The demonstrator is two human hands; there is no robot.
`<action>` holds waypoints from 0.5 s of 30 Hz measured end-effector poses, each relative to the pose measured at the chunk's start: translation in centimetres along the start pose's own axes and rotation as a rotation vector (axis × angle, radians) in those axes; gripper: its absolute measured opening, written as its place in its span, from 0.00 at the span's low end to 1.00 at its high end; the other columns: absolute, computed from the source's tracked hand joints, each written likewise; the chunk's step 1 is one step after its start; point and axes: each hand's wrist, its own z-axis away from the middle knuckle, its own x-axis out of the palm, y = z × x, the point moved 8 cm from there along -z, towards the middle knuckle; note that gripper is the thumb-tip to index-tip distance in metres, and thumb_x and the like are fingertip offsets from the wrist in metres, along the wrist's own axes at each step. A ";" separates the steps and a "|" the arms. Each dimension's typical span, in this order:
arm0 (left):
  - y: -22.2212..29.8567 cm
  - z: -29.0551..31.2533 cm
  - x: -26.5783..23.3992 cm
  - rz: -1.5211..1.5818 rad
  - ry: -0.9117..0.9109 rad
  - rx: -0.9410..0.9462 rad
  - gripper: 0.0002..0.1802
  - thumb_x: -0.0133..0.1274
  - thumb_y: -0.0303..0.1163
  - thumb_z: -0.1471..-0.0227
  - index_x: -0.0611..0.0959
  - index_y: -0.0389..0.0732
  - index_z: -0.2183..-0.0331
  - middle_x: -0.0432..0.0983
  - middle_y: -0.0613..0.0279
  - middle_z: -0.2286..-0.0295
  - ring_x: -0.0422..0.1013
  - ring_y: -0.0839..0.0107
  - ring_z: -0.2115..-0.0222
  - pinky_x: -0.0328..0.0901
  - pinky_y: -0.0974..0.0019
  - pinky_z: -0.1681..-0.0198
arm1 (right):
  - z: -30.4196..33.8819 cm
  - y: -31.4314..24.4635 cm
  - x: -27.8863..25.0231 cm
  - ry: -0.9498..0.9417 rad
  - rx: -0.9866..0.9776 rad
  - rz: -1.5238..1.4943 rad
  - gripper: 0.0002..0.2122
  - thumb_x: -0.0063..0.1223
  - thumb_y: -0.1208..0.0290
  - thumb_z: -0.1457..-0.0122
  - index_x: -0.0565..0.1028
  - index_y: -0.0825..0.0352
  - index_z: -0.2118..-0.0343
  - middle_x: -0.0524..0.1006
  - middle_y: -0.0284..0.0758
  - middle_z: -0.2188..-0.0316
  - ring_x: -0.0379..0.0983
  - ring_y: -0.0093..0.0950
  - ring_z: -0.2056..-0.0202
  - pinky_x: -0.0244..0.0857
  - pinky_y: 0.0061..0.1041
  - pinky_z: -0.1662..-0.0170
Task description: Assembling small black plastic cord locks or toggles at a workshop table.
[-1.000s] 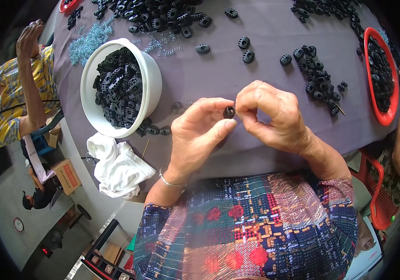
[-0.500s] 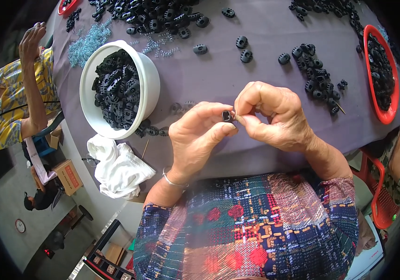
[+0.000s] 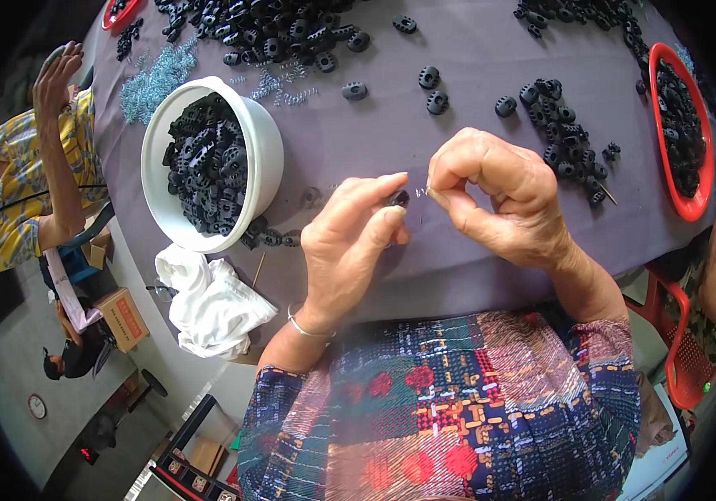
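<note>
Your left hand (image 3: 349, 242) is closed in a pinch grip on a small black plastic piece (image 3: 399, 199), thumb and forefinger clamped on it just above the desk (image 3: 458, 75). Your right hand (image 3: 500, 196) is also closed, its thumb and forefinger squeezed on a thin metal pin (image 3: 437, 197) whose tip sits just beside the black piece; whether it touches is too small to tell. The piece is rounded, dark and mostly hidden by your fingertips, held between the two hands over the near edge of the desk. The desk is covered in a purple-grey cloth. To your left stands a white bowl (image 3: 268, 159) heaped with similar black pieces, and a few more lie loose on the cloth by its base. A scatter of black pieces (image 3: 562, 134) lies beyond your right hand, and a larger pile (image 3: 283, 29) runs along the far side. A red tray (image 3: 692, 204) holding more of them sits at the right edge. A tangle of small metal springs (image 3: 153, 79) lies past the bowl. A crumpled white cloth (image 3: 207, 301) hangs off the near left corner. Another person in a yellow patterned shirt (image 3: 15, 192) sits at the left with an arm raised.
</note>
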 end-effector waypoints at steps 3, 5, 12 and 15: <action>-0.4 0.2 0.0 0.043 0.020 -0.073 0.13 0.53 0.19 0.48 0.77 0.32 0.58 0.74 0.62 0.70 0.71 0.78 0.74 0.67 0.76 0.70 | -0.1 0.1 0.1 0.013 0.004 0.040 0.10 0.51 0.92 0.57 0.71 0.71 0.72 0.72 0.34 0.75 0.69 0.25 0.73 0.63 0.22 0.70; -0.6 0.3 0.1 0.092 0.035 -0.088 0.12 0.53 0.19 0.48 0.77 0.32 0.59 0.75 0.62 0.70 0.71 0.78 0.74 0.67 0.77 0.70 | 0.0 0.0 0.2 0.006 0.010 0.063 0.10 0.51 0.92 0.57 0.71 0.71 0.72 0.72 0.34 0.75 0.69 0.25 0.73 0.63 0.22 0.70; -1.1 0.3 0.4 0.138 -0.024 -0.185 0.10 0.54 0.19 0.48 0.77 0.31 0.61 0.77 0.61 0.71 0.71 0.79 0.75 0.67 0.77 0.71 | 0.0 -0.2 0.6 -0.013 -0.055 0.154 0.10 0.52 0.92 0.58 0.71 0.70 0.73 0.72 0.34 0.76 0.69 0.26 0.75 0.64 0.22 0.73; -1.3 0.3 0.3 0.153 -0.015 -0.190 0.10 0.54 0.19 0.48 0.77 0.31 0.61 0.77 0.62 0.71 0.71 0.79 0.75 0.67 0.77 0.71 | 0.1 -0.3 0.9 -0.043 -0.068 0.179 0.11 0.52 0.92 0.59 0.71 0.70 0.73 0.73 0.35 0.76 0.70 0.28 0.75 0.65 0.23 0.73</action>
